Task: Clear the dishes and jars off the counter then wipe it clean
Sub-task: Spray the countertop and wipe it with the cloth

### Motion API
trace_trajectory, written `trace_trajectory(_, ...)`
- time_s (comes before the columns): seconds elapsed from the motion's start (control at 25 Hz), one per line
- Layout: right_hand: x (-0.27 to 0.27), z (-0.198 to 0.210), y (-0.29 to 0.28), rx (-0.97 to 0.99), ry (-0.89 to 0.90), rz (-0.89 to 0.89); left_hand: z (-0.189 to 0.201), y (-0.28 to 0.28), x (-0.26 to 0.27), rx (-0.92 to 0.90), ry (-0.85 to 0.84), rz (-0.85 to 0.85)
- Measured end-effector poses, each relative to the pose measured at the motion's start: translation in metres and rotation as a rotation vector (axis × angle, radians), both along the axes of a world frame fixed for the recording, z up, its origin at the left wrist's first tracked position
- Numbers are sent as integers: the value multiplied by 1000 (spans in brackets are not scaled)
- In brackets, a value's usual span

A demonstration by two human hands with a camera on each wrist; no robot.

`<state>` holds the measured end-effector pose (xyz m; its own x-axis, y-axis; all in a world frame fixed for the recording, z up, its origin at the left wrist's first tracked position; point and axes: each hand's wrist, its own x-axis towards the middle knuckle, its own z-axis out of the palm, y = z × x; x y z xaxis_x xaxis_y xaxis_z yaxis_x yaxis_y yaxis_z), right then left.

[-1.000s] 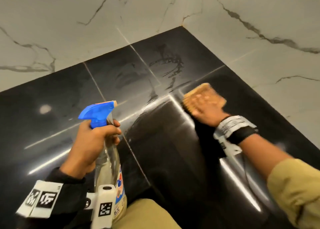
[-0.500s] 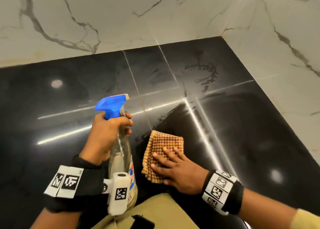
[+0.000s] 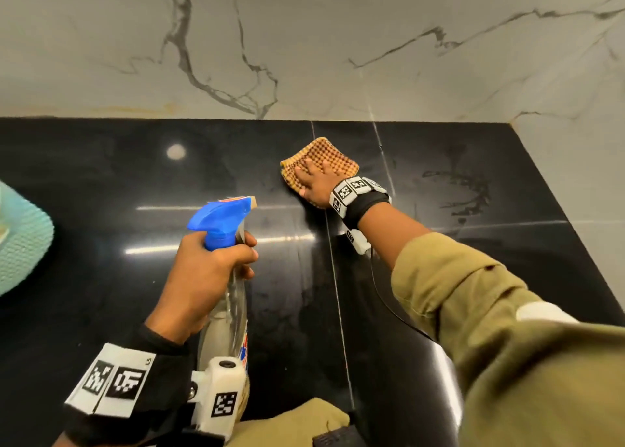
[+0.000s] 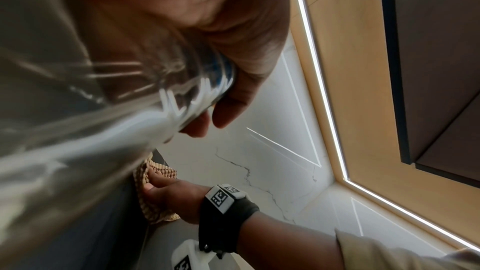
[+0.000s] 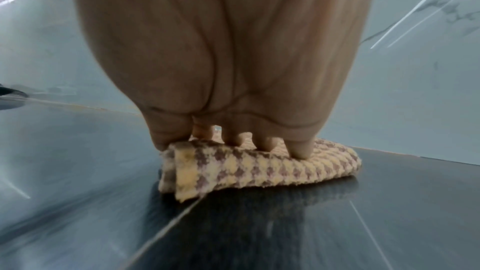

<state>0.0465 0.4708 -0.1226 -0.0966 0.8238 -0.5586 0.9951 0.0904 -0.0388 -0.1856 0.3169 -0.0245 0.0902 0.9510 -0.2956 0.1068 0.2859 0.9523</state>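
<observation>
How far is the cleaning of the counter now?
Done: no dishes or jars show on the counter. In hand: the right hand presses a cloth flat near the wall; the left hand holds a spray bottle. Left: streaks at the right, and a teal thing at the left edge.

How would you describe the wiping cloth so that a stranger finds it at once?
On the black counter, look near the marble back wall. There the right hand presses flat on a folded cloth, checked in yellow and brown; the only patterned fabric there.
</observation>
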Motion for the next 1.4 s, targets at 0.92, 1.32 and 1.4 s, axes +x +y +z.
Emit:
trace_trajectory(0.92, -27, -11, -136, 74, 123, 96, -13, 3, 64, -162, -21, -67)
trace_trajectory(1.32, 290, 12, -183, 226, -181, -614, -9, -2, 66, -144, -2, -122)
trace_trajectory(1.4, 326, 19, -195, 138, -182, -864, -9, -3, 64, -142, -13, -97)
